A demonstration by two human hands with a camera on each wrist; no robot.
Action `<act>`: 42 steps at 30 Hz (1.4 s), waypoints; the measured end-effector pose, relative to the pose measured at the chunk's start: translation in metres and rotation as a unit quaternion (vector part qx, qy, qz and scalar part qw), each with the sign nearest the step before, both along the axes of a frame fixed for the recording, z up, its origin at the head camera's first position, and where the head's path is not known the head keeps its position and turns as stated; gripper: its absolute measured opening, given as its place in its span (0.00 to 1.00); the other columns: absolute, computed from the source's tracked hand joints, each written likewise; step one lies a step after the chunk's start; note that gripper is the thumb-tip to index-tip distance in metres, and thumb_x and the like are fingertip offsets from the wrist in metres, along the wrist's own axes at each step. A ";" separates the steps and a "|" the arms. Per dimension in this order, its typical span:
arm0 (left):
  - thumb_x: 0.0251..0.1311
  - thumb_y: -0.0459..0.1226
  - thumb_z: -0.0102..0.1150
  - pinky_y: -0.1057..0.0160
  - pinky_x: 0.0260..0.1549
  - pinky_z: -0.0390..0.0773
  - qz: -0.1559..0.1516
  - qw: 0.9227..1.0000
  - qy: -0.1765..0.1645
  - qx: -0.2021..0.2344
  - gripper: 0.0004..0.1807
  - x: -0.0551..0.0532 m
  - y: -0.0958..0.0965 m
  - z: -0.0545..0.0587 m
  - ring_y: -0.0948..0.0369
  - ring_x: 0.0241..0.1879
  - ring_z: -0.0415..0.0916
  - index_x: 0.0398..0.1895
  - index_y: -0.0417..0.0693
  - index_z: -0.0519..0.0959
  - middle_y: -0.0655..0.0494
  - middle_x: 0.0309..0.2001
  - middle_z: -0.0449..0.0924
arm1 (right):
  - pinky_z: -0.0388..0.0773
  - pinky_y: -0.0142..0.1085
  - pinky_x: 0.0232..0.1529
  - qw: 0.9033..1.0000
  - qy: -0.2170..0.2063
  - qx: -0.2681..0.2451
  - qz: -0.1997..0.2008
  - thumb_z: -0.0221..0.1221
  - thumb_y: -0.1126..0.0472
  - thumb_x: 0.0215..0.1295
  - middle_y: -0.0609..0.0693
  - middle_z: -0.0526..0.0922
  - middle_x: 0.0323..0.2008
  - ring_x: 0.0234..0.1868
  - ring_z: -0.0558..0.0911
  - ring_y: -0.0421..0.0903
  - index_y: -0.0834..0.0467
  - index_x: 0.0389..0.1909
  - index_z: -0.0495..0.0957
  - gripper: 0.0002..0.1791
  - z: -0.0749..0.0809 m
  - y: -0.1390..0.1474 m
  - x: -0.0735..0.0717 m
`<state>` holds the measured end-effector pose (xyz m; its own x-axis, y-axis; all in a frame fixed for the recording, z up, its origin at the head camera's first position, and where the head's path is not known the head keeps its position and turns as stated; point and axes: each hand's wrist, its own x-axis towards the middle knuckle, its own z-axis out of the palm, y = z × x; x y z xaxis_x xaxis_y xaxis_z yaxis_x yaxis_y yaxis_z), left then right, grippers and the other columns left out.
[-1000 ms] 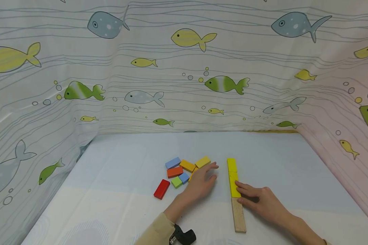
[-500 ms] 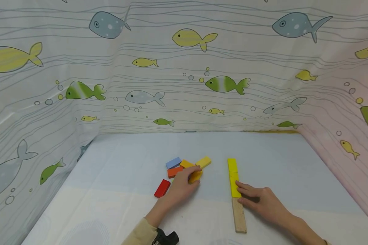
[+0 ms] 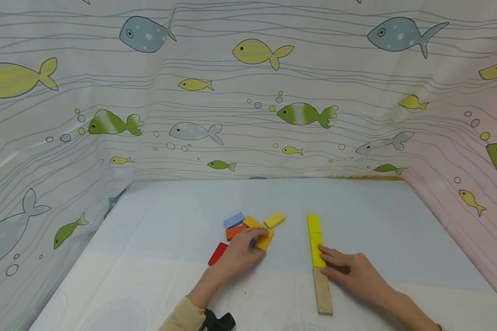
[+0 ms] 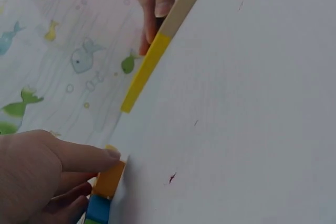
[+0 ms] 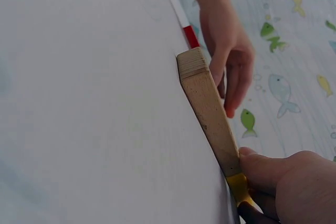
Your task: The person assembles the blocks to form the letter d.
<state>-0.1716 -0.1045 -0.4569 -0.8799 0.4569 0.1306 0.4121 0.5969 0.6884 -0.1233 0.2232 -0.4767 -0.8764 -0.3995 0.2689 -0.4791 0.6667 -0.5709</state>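
My left hand [image 3: 240, 253] is over the group of loose blocks, its thumb and fingers about the ends of an orange-yellow block [image 3: 264, 240]. In the left wrist view the thumb rests on that orange block [image 4: 109, 179], with a blue block [image 4: 98, 208] beside it. My right hand [image 3: 358, 276] touches the right side of a straight row, fingertips at a long yellow block [image 3: 316, 250] and thumb near a plain wooden block [image 3: 323, 292]. A shorter yellow block [image 3: 313, 223] forms the far end of that row. The right wrist view shows the wooden block [image 5: 207, 114] up close.
Around my left hand lie a red block [image 3: 217, 253], an orange-red block [image 3: 235, 232], a blue block [image 3: 234, 219], another orange block [image 3: 252, 222] and a pale yellow block [image 3: 274, 219]. The white table [image 3: 170, 207] is bordered by fish-printed cloth [image 3: 215, 101].
My left hand has moved left from the space beside the row, back over the loose blocks, and now has its fingers on the orange-yellow block. The right hand and the row have stayed put.
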 end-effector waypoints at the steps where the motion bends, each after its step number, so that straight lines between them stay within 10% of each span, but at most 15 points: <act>1: 0.61 0.31 0.65 0.54 0.59 0.78 0.000 1.000 0.002 -0.001 0.24 0.000 0.000 0.000 0.53 0.64 0.72 0.61 0.43 0.78 0.51 0.63 0.77 | 0.83 0.39 0.52 1.000 0.000 0.000 0.000 0.68 0.47 0.61 0.45 0.80 0.61 0.58 0.80 0.47 0.55 0.55 0.84 0.24 0.000 0.000 0.000; 42: 0.58 0.41 0.71 0.60 0.58 0.78 -0.006 0.999 -0.019 -0.025 0.30 -0.002 -0.002 -0.005 0.59 0.58 0.73 0.65 0.49 0.76 0.58 0.65 0.75 | 0.84 0.40 0.51 1.000 0.010 0.006 -0.003 0.67 0.46 0.61 0.43 0.81 0.60 0.57 0.80 0.47 0.55 0.54 0.84 0.25 -0.001 0.000 0.000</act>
<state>-0.1737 -0.1070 -0.4619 -0.8783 0.4723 0.0743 0.3938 0.6267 0.6724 -0.1235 0.2234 -0.4782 -0.8736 -0.3970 0.2815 -0.4859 0.6772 -0.5525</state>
